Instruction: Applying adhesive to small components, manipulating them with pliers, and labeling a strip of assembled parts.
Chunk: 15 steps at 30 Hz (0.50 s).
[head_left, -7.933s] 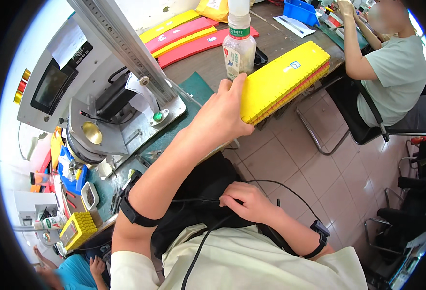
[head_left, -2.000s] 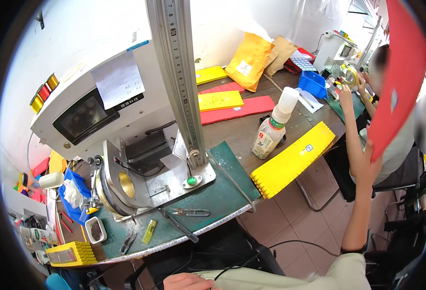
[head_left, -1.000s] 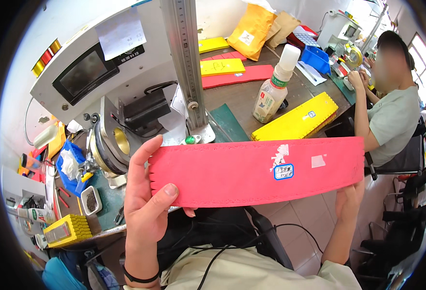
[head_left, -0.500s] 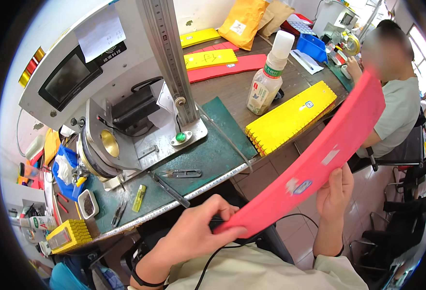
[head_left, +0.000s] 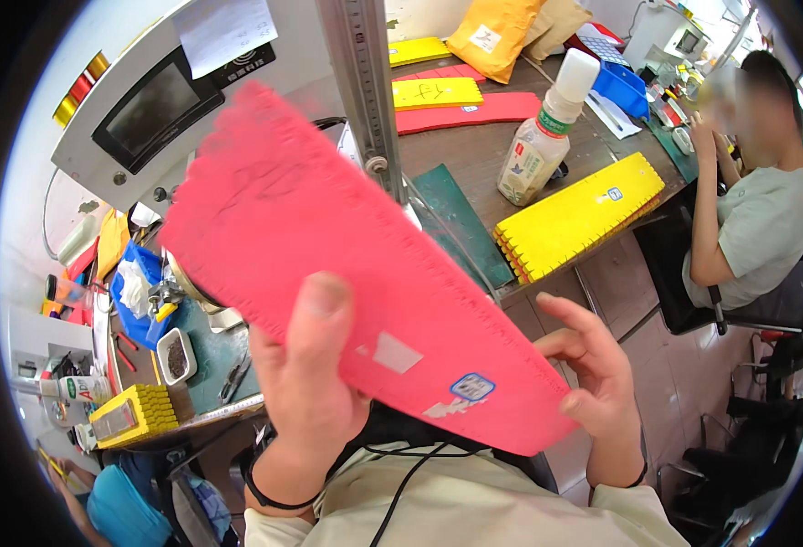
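A long red foam board with notched edges slants across the middle, its wide scalloped end up at the left. It bears faint handwriting, a small blue-edged label and torn paper patches. My left hand grips its lower edge, thumb flat on the face and the other fingers behind. Beside the board's lower right end is my right hand, its fingers apart and bent. The thumb and fingertips are close to the edge; whether they touch is unclear. Behind the board, most of a grey machine with a screen is covered.
A stack of yellow notched boards lies on the right of the bench, near a plastic bottle. More red and yellow boards lie farther back. At left are a white dish and blue tray. A person sits at right.
The red board has swung left and turned, so its far end now points up left over the machine. My left thumb now lies on its face; my right hand's fingers have spread from it.
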Available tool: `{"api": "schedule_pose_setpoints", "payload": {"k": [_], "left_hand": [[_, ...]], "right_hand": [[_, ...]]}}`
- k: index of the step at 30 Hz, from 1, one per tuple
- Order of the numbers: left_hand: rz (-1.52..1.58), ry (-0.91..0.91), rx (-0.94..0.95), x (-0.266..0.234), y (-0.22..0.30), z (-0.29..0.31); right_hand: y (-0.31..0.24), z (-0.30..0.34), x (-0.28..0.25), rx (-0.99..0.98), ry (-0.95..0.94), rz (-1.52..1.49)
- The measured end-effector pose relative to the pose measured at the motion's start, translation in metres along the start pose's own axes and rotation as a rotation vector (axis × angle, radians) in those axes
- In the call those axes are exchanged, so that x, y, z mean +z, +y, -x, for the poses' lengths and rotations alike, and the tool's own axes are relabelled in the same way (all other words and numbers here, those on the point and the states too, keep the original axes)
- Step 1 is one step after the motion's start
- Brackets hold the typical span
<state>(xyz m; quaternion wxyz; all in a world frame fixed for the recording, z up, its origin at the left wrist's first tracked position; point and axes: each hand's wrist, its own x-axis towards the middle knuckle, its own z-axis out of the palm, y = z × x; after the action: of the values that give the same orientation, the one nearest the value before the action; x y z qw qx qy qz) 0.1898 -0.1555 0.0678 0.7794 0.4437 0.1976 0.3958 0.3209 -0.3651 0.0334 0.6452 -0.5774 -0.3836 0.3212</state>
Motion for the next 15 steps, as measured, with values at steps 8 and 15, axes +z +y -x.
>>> {"api": "schedule_pose_setpoints", "payload": {"k": [8, 15], "left_hand": [[0.083, 0.133, 0.161, -0.024, 0.022, -0.002], [0.192, 0.268, 0.07, -0.026, -0.006, 0.024]], "right_hand": [[0.023, 0.028, -0.018, 0.229, 0.049, -0.259], [0.044, 0.022, -0.009, 0.051, 0.131, -0.281]]}}
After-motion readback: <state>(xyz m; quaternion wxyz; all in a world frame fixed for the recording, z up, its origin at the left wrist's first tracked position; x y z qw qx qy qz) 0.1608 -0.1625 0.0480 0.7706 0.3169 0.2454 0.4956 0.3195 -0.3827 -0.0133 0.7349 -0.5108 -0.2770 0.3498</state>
